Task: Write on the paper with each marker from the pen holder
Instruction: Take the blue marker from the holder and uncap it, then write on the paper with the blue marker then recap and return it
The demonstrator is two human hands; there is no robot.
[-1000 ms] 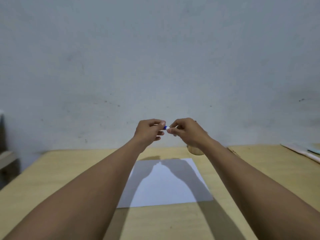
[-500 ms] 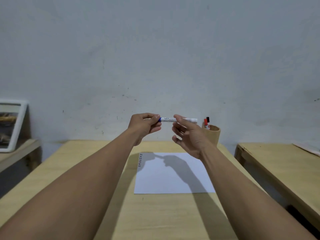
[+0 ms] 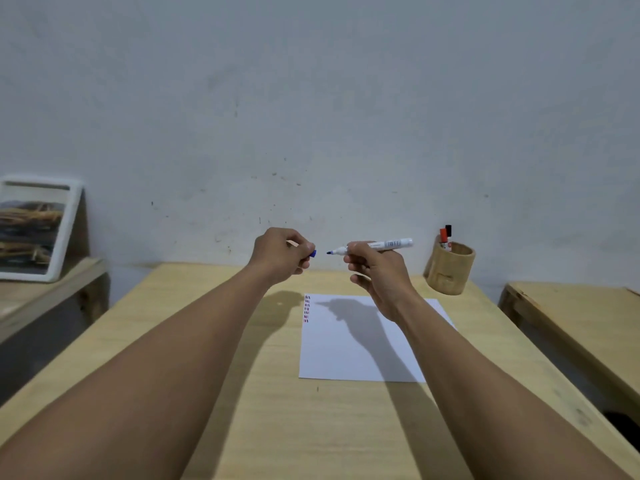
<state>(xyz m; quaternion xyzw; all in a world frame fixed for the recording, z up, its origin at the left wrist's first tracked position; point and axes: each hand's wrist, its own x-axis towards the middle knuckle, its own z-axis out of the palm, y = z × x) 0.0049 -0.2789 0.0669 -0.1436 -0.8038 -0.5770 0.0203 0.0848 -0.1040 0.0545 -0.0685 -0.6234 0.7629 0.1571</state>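
Above the table, my right hand [image 3: 375,271] holds a white marker [image 3: 388,244] level, its bare blue tip pointing left. My left hand [image 3: 282,254] is closed around the marker's blue cap [image 3: 312,253], a short gap away from the tip. Below the hands a white sheet of paper [image 3: 349,355] lies flat on the wooden table [image 3: 242,410], with a short column of red and dark marks at its top left corner. A wooden pen holder [image 3: 449,271] stands at the table's far right, holding a red-capped marker [image 3: 443,235] and a black-capped marker [image 3: 448,231].
A framed picture [image 3: 33,228] leans against the wall on a low shelf at the left. A second wooden table [image 3: 581,327] stands to the right, separated by a narrow gap. A grey wall rises right behind the table.
The two hands have pulled apart: the blue cap came off in my left hand and the marker's tip is now bare. The view has also shifted left.
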